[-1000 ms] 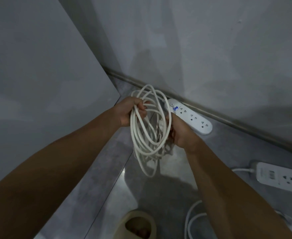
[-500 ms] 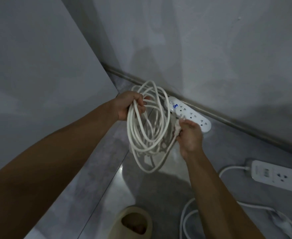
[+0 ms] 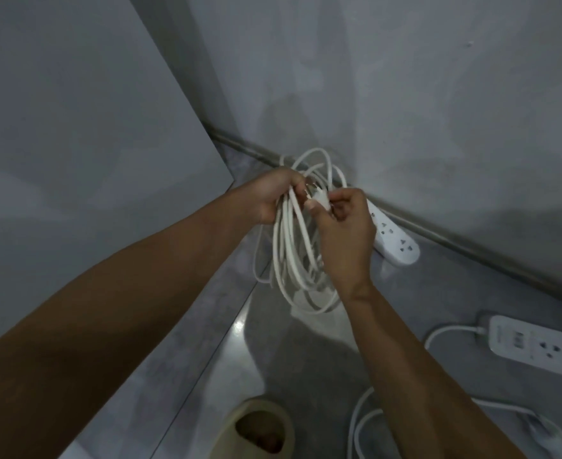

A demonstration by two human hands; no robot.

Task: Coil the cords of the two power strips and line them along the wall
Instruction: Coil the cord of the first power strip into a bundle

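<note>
**Inspector A:** State of the hands?

**Inspector B:** The left hand (image 3: 269, 198) is closed around the top of the coiled white round cord (image 3: 293, 256), the loops gathered in its fist and hanging down above the grey polished floor (image 3: 306, 359). The right hand (image 3: 346, 233) is pinched shut on the small white plug end (image 3: 321, 202) of that cord, held just beside the left hand's fingers at the top of the coil.

**Inspector A:** Location of the power strips?

**Inspector B:** The first white oblong power strip (image 3: 397, 241) lies on the floor at the far side, touching or just beside the metal skirting strip (image 3: 472, 250) at the foot of the grey plaster wall (image 3: 405, 111). The right hand covers its near end. The second white oblong power strip (image 3: 538, 346) lies to the right, nearer, well apart from the wall, cut off by the frame edge.

**Inspector A:** Its cord?

**Inspector B:** The loose white cord (image 3: 359, 422) leaves the second strip's left end and lies in uncoiled curves on the floor at near right.

**Inspector A:** Anything else?

**Inspector B:** A flat grey panel (image 3: 74, 127) stands at left. A beige foam slipper (image 3: 256, 429) is at the near edge, on the floor.
</note>
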